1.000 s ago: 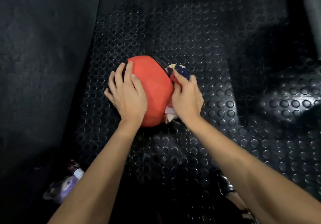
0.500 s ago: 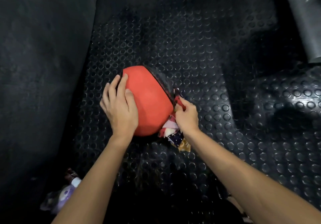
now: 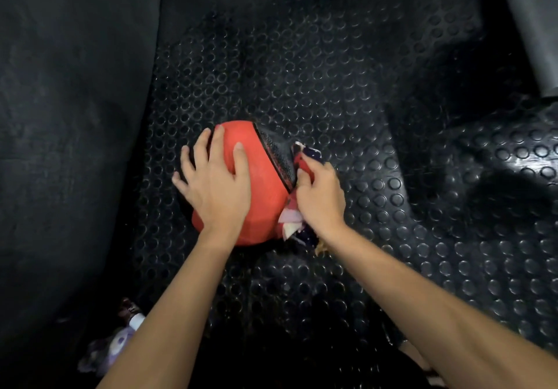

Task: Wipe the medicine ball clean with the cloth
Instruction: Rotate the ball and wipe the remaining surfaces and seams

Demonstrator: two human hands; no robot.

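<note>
While the medicine ball (image 3: 262, 195) sits on the studded black rubber mat (image 3: 347, 80), we note it near the middle of the head view, mostly red with a black panel on its upper right. Our left hand (image 3: 216, 184) lies flat on the ball's left side, fingers spread and straight, pressing, holding nothing. Our right hand (image 3: 321, 198) has its fingers curled round the cloth (image 3: 291, 222), a bunched multicoloured rag, and holds it against the ball's right side at the edge of the black panel. Cloth ends stick out above and below that hand. At lower left a small purple and white object (image 3: 117, 343) lies on the floor, blurred, identity unclear. A grey post (image 3: 534, 26) shows at upper right.
</note>
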